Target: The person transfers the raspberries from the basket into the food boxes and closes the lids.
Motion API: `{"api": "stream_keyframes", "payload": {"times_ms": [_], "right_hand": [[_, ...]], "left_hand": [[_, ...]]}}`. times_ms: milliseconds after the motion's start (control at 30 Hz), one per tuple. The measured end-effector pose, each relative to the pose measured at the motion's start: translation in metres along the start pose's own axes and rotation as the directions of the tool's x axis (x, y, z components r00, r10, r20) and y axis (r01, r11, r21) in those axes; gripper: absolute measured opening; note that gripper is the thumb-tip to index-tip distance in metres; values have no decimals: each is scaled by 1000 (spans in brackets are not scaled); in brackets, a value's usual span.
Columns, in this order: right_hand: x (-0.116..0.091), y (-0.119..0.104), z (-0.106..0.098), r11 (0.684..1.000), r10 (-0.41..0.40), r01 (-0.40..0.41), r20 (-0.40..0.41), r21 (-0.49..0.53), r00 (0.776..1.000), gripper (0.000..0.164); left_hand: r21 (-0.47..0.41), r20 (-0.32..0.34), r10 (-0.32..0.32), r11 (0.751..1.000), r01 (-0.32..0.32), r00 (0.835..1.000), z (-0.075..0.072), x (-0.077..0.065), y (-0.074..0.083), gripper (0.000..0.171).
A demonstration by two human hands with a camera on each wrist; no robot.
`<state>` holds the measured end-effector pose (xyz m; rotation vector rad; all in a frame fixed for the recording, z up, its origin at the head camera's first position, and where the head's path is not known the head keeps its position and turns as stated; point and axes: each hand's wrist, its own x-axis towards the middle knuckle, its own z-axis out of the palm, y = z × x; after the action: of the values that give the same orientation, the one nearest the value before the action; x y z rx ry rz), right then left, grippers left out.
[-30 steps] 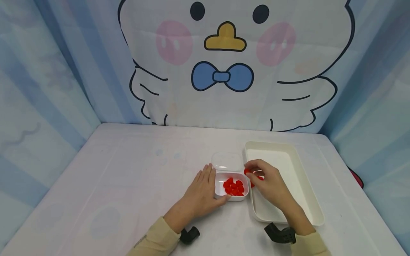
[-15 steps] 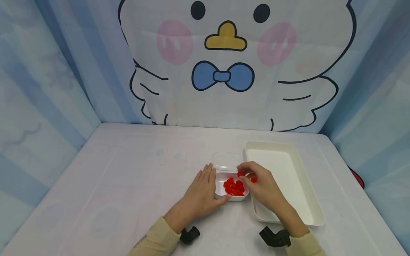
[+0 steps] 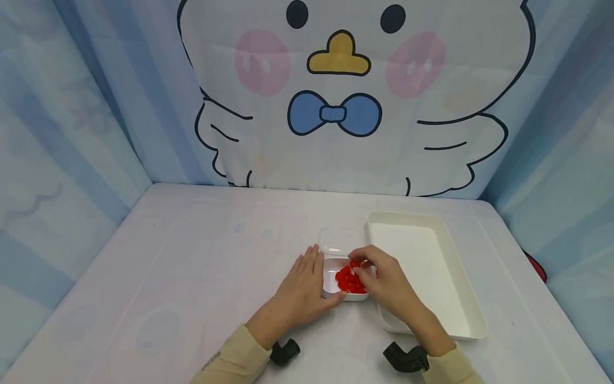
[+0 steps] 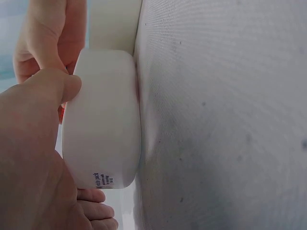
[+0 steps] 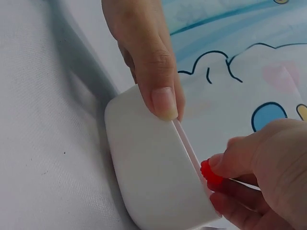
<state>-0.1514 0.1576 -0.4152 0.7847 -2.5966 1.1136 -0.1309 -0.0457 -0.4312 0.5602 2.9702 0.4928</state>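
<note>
A small white box [image 3: 331, 290] stands in front of me with several small red pieces [image 3: 346, 277] in it. My left hand [image 3: 302, 285] lies along its left side with straight fingers, the thumb touching the near rim. Above the box's right part, my right hand [image 3: 390, 280] pinches a red piece with a ridged edge [image 5: 209, 172] between thumb and fingertips. A sliver of red shows past the right fingers; I cannot tell whether it is in the hand or the tray. The box wall [image 4: 103, 115] hides the contents in the left wrist view.
A shallow cream tray [image 3: 460, 277] lies right beside the box, partly under my right forearm. A clear lid [image 3: 340, 241] lies open behind the box. The white table [image 3: 216, 256] meets a printed cloth backdrop at its far edge.
My right hand has moved left from the tray's left edge to above the box, carrying the pinched red piece. My left hand has stayed in place.
</note>
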Motion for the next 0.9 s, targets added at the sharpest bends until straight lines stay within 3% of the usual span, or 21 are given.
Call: {"api": "stream_keyframes", "payload": {"times_ms": [400,900], "right_hand": [[1,2,0,1000,-16,16,-10,-15,1000,29],[0,5,-20,994,91,-96,-97,-50,991,29]], "left_hand": [[11,0,6,1000,-6,1000,0,0,0,96],[-18,29,-21,1000,22,999,-2,0,1,99]]}}
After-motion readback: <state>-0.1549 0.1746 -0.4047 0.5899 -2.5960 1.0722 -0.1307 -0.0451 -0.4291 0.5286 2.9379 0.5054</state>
